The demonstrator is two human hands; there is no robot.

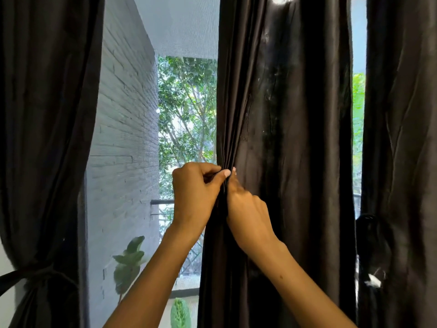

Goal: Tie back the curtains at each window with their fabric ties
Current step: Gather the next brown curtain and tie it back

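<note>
Through the window, a white-painted brick wall (127, 129) runs away on the left under a pale ceiling (179, 24). Beyond its far end stand leafy green trees (186, 107), bright in daylight. A dark railing (163, 201) crosses below the foliage, with thin bars under it. Lower down, close to the glass, a large-leaved plant (128, 263) rises beside the wall, and a striped green leaf (180, 313) shows at the bottom edge.

A single head-worn wide-angle view looks straight ahead at a window (151, 138), close enough that dark curtains (283, 138) fill most of the frame. Both forearms reach in from the bottom edge; straight lines bow near the borders.
</note>
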